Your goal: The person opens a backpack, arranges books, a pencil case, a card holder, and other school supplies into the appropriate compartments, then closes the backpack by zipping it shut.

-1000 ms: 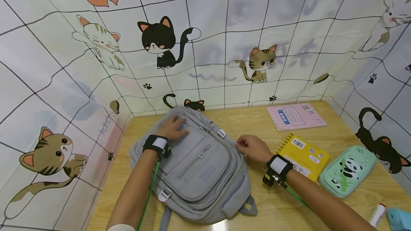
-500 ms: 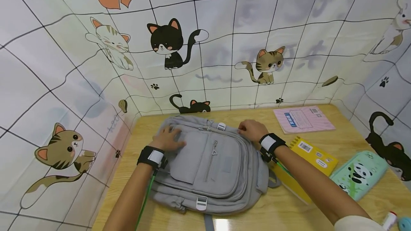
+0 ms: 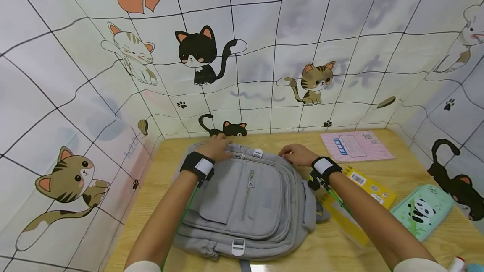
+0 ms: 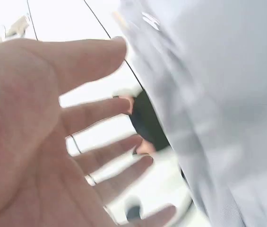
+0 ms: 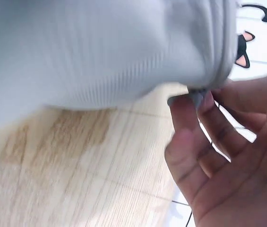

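Note:
A grey backpack (image 3: 261, 205) lies on the table with its front pocket and zips facing up. My left hand (image 3: 215, 148) is over the far left edge of the bag. In the left wrist view its fingers are spread and fairly straight beside the grey fabric (image 4: 228, 104), holding nothing. At the far right edge of the bag is my right hand (image 3: 298, 154), fingers curled. The right wrist view shows its fingertips pinching a small dark grey tab (image 5: 197, 98) under the bag's piped edge.
Right of the bag lie a yellow spiral notebook (image 3: 368, 186), a pink booklet (image 3: 357, 146) and a green panda pencil case (image 3: 423, 211). A red-capped marker (image 3: 457, 263) is at the bottom right corner. Cat-print sheeting (image 3: 261, 53) rises behind the wooden table (image 3: 147, 196).
The backpack has turned counterclockwise, its lower end swinging right over part of the notebook. My left hand has moved from the bag's front to its far edge; the right stays at the side.

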